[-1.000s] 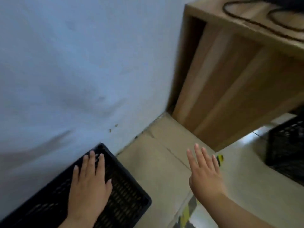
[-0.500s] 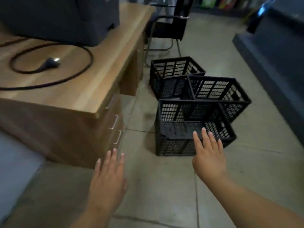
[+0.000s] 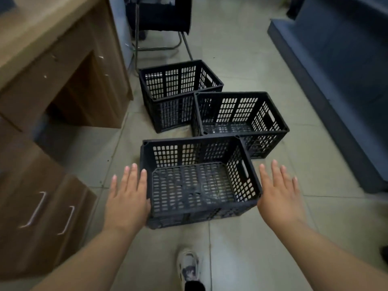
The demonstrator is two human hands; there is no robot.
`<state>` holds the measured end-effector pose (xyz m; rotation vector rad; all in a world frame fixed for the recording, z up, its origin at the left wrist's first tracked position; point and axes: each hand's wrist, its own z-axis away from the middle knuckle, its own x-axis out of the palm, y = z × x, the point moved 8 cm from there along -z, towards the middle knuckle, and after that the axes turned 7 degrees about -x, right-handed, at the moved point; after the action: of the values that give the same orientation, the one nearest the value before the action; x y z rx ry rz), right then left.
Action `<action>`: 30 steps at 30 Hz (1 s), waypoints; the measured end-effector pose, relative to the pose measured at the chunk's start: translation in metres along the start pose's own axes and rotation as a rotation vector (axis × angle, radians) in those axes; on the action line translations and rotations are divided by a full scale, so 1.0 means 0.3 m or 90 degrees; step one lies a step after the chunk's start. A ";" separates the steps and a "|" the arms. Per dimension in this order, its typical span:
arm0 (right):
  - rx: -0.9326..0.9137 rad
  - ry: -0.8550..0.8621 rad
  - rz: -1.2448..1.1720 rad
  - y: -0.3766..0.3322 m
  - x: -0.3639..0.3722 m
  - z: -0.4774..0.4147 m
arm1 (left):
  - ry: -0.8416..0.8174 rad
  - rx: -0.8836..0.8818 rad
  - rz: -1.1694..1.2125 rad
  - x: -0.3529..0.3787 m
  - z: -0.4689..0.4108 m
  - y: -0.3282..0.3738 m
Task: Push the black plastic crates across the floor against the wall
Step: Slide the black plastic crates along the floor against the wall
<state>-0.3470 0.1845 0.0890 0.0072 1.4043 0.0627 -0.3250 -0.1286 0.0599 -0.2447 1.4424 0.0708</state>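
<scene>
Three black plastic crates stand on the tiled floor. The nearest crate point(image 3: 199, 183) is right in front of me, empty and upright. A second crate point(image 3: 241, 120) sits behind it to the right, and a third crate point(image 3: 178, 93) stands farther back beside the desk. My left hand point(image 3: 128, 196) is flat, fingers apart, at the nearest crate's left side. At the crate's right side, my right hand point(image 3: 279, 194) is spread open too. Neither hand grips anything; whether they touch the crate is unclear.
A wooden desk point(image 3: 54, 80) with drawers fills the left side. A black chair point(image 3: 159, 15) stands at the back. A dark blue platform point(image 3: 336, 85) runs along the right. My shoe point(image 3: 189, 267) is on the floor below the crate.
My view swung from the wall and the crate beside it, past the desk, to the three crates. My left hand left that first crate; both hands now flank the nearest one.
</scene>
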 end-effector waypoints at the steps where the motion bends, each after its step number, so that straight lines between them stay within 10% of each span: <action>1: 0.006 -0.007 0.001 0.023 0.021 -0.068 | -0.004 -0.007 0.001 0.023 -0.072 0.021; 14: 0.003 -0.127 0.007 0.167 0.630 -0.758 | -0.207 -0.057 -0.088 0.649 -0.632 0.110; 30: -0.044 -0.112 0.073 0.199 0.846 -0.904 | -0.149 -0.067 -0.187 0.828 -0.699 0.038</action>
<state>-0.5749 0.2477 -0.2035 0.0352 1.2246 0.2017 -0.4985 -0.1858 -0.2092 -0.5153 1.1599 -0.0639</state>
